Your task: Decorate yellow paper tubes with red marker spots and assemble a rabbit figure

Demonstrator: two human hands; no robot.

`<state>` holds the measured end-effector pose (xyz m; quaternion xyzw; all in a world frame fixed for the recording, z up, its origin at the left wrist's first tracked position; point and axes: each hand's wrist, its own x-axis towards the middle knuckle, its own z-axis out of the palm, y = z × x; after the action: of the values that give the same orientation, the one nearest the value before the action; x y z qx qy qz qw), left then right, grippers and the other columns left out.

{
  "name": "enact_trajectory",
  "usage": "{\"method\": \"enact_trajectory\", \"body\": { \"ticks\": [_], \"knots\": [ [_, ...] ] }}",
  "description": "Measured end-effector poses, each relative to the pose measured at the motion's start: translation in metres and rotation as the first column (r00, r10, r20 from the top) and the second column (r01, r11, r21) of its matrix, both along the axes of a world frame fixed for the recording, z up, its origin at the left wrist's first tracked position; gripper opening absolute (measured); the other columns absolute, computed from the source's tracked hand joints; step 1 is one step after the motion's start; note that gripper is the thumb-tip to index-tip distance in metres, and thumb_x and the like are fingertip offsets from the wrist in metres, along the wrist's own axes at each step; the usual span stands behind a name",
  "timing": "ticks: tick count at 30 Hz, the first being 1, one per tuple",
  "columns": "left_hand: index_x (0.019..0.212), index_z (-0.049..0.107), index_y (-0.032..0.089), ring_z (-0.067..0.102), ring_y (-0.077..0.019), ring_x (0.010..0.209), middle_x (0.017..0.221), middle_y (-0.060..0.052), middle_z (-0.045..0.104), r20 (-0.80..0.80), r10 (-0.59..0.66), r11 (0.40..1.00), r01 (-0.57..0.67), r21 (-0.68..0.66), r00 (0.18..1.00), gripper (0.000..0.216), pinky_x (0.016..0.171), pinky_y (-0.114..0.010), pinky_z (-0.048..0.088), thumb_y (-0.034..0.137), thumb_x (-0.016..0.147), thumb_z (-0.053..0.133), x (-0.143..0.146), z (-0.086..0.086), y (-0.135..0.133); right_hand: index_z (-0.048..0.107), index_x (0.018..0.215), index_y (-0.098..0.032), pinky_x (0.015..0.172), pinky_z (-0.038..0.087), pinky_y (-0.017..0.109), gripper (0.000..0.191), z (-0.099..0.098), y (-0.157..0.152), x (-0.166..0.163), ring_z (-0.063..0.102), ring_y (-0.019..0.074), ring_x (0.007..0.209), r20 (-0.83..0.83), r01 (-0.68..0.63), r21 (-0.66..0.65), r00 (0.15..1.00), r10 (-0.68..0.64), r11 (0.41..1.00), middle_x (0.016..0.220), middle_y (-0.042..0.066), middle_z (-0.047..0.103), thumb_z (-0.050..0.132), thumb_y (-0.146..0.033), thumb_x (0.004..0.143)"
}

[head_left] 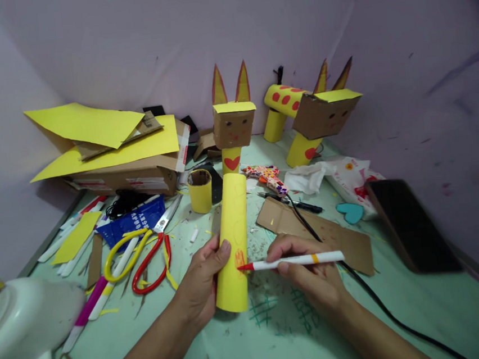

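My left hand (205, 281) grips the near end of a long yellow paper-covered tube (232, 231) lying on the green table (280, 333). My right hand (310, 271) pinches a white marker (298, 261) with a red tip; the tip touches the tube beside a small orange-red mark. At the tube's far end stands a yellow tube figure with a cardboard box head, pointed ears and a red heart (233, 126).
A second spotted yellow animal figure (309, 113) stands at the back right. Scissors with yellow and red handles (145, 253), a short yellow tube (200, 191), cardboard pieces (312, 232), a black cable, a dark phone (411, 225), yellow sheets on a box (113, 146), a white jug (21, 330).
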<state>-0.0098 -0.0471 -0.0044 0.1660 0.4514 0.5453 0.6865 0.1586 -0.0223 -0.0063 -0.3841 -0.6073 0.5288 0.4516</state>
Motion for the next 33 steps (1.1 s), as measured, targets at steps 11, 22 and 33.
{"method": "enact_trajectory", "body": {
  "ticks": [11, 22, 33],
  "knots": [
    [0.089, 0.066, 0.014, 0.057, -0.0111, 0.059, 0.066, -0.001, 0.064, -0.005, -0.013, 1.000, 0.013, -0.004, 1.000, 0.027, 0.057, -0.021, 0.048, 0.028, 0.068, 0.074, 0.0002, 0.0016, 0.0007, 0.066, 0.075, -0.018, 0.050, 0.040, 0.024, 0.013, -0.0070, 0.0041, 0.0041, 0.054, 0.0156, 0.057, 0.055, -0.004, 0.010, 0.998, 0.004, 1.000, 0.064, 0.003, 0.063, 0.058, -0.027, 0.075],
    [0.085, 0.067, 0.015, 0.059, -0.0122, 0.060, 0.067, -0.002, 0.067, -0.002, 0.029, 0.998, -0.029, -0.046, 1.000, 0.028, 0.057, -0.021, 0.049, 0.027, 0.063, 0.078, 0.0006, 0.0022, 0.0000, 0.066, 0.073, -0.019, 0.048, 0.036, 0.024, 0.014, -0.0052, 0.0005, -0.0009, 0.050, 0.0152, 0.054, 0.000, 0.099, -0.047, 0.995, -0.099, 0.994, 0.060, 0.002, 0.060, 0.058, -0.030, 0.073],
    [0.087, 0.065, 0.013, 0.061, -0.0127, 0.059, 0.067, -0.004, 0.069, -0.007, 0.040, 0.997, -0.041, -0.070, 0.999, 0.033, 0.057, -0.022, 0.050, 0.029, 0.062, 0.079, -0.0004, 0.0004, 0.0001, 0.066, 0.070, -0.018, 0.048, 0.035, 0.024, 0.016, -0.0055, 0.0004, -0.0033, 0.051, 0.0151, 0.054, -0.010, 0.115, -0.066, 0.993, -0.116, 0.991, 0.058, 0.002, 0.060, 0.058, -0.032, 0.073]
  ]
}}
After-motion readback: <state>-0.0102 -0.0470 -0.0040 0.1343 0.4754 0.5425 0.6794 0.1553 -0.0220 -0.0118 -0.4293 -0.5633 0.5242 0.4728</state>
